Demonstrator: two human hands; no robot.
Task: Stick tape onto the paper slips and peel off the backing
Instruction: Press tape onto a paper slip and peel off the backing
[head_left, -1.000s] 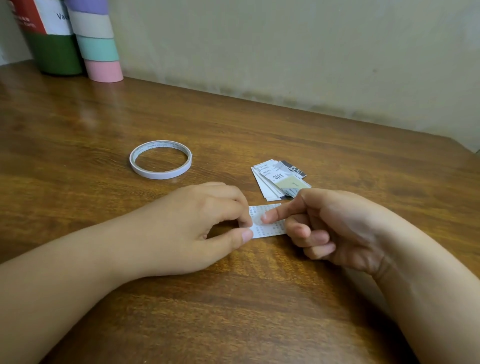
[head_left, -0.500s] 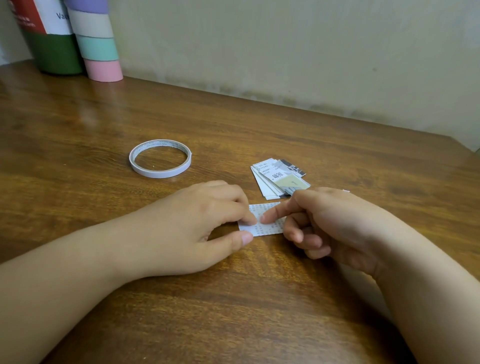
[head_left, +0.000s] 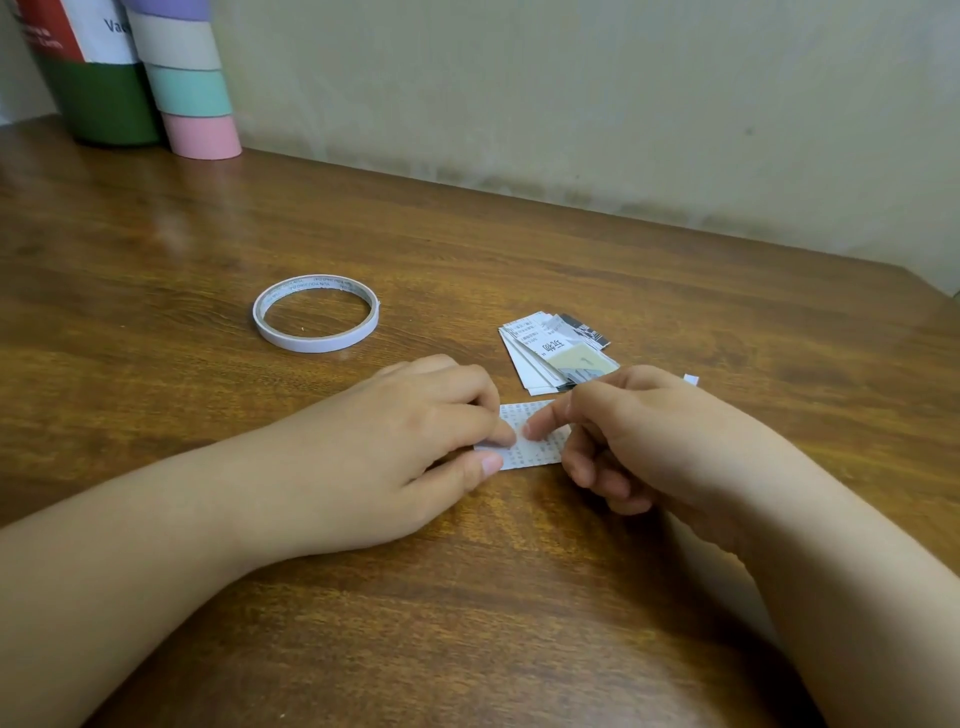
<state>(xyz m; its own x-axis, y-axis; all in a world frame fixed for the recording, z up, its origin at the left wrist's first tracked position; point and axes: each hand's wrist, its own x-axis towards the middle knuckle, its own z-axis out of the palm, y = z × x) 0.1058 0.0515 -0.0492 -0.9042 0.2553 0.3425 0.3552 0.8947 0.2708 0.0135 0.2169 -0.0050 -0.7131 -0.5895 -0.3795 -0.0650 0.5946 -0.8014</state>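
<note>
The table (head_left: 519, 597) is brown wood with strong grain and a soft sheen. At eleven o'clock of the hands lies a tape roll (head_left: 316, 315), matt white, perhaps paper-backed. The printed slip (head_left: 535, 441) and the stack of slips (head_left: 556, 353) at one o'clock are thin matt paper.

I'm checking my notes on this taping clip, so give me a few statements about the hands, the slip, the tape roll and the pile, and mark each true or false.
1. Both hands are on one paper slip. True: the left hand and the right hand both hold it.
2. The tape roll stands on edge. False: it lies flat on the table.
3. The pile of slips lies beyond the right hand. True.
4. The left hand holds the tape roll. False: the roll lies apart, untouched.
</note>
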